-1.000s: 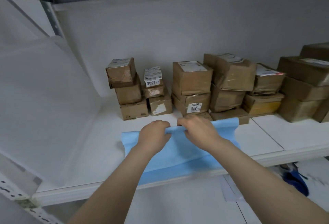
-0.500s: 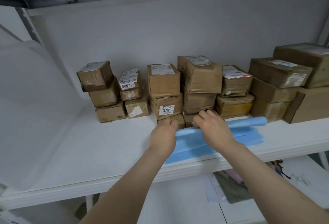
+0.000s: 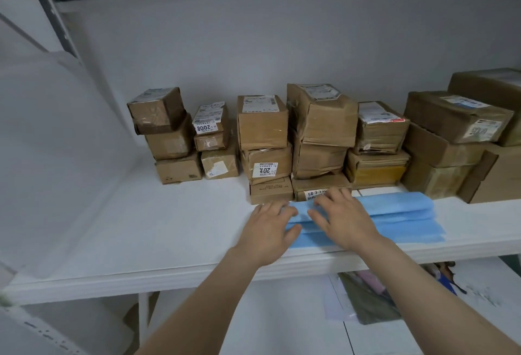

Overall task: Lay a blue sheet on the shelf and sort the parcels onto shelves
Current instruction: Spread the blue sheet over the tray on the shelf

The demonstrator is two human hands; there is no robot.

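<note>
A folded blue sheet (image 3: 400,218) lies on the white shelf (image 3: 146,230), near its front edge, right of centre. My left hand (image 3: 269,229) rests flat on the sheet's left end with fingers spread. My right hand (image 3: 342,218) lies flat on the sheet beside it, fingertips near the fold at the back. Behind the sheet, brown cardboard parcels stand in stacks along the back wall: one stack (image 3: 166,134) at the left, a box labelled 2008 (image 3: 211,120), a stack with a 201 label (image 3: 265,140) and taller stacks (image 3: 321,129) to the right.
Larger cardboard boxes (image 3: 462,129) fill the shelf's right end. A grey metal upright (image 3: 60,30) stands at the back left. Below the shelf a lower white surface (image 3: 282,321) holds a plastic bag (image 3: 366,298) and a dark blue item (image 3: 448,278).
Both hands have let go of the sheet's folded edge and now lie flat on it. The sheet has been slid to the right along the shelf.
</note>
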